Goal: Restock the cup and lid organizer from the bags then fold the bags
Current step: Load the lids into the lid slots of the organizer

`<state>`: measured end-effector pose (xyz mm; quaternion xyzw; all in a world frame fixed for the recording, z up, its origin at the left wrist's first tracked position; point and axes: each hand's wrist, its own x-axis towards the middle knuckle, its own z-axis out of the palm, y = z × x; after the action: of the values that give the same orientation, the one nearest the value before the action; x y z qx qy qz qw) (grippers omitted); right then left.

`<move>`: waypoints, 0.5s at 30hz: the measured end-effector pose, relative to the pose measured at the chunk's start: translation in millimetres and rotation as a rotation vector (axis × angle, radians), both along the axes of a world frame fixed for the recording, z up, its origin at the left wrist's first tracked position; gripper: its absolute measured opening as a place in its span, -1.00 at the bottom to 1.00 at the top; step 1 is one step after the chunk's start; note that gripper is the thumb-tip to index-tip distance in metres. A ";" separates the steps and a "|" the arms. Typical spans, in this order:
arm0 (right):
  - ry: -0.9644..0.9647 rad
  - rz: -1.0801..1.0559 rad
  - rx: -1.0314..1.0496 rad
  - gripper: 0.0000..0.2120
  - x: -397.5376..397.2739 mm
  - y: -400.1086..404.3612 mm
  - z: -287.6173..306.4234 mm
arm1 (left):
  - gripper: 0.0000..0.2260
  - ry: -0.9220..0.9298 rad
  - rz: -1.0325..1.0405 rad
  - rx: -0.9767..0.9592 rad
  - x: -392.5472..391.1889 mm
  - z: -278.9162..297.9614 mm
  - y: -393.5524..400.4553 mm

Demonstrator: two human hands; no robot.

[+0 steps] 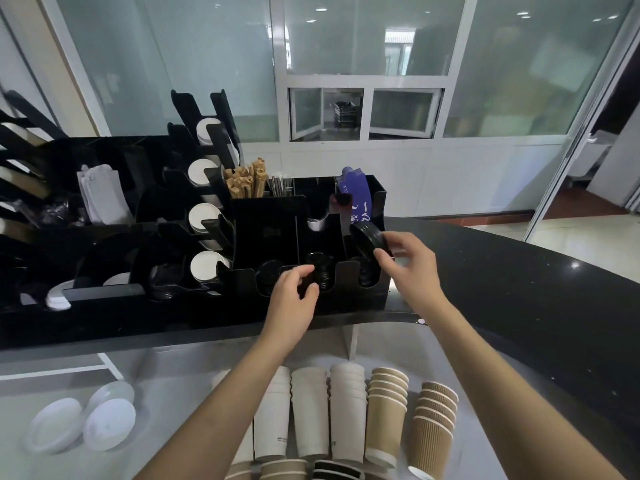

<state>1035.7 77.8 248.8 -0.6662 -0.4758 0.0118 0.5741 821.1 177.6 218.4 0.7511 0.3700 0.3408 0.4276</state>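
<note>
Surface: a pale lower counter (166, 393) nearest the camera, a black upper counter (502, 289) behind it, glass partitions beyond.
Near items: stacks of white cups (308, 410) and brown ribbed cups (384, 410) lie on the pale counter, with white lids (107, 424) to their left.
Left hand: the left hand (294, 299) has its fingers curled round a stack of black lids (320, 268) in the middle front slot of the black organizer (270, 233).
Right hand: the right hand (412, 261), well apart from the left, pinches a tilted black lid stack (369, 237) over the organizer's right slot.
Behind: wooden stirrers (246, 181) and a blue sleeve pack (356, 192) stand in the rear compartments.
Far left: white cup stacks (204, 174) in angled racks.
</note>
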 end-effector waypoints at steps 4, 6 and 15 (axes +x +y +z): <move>-0.113 -0.018 -0.153 -0.77 21.9 21.2 -1.0 | -0.59 0.236 0.033 0.306 4.0 0.0 13.1; -0.241 -0.020 -0.265 -0.72 32.6 31.4 -7.7 | -0.51 0.339 0.016 0.323 6.1 -1.5 17.5; -0.840 -0.094 -0.572 -0.66 50.3 50.3 -28.2 | -0.44 0.602 0.038 0.473 8.3 -6.7 25.6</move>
<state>1086.0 128.1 220.6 -0.7647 -0.6128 -0.1530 0.1277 829.4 203.2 211.7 0.8885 0.4040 0.1887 0.1085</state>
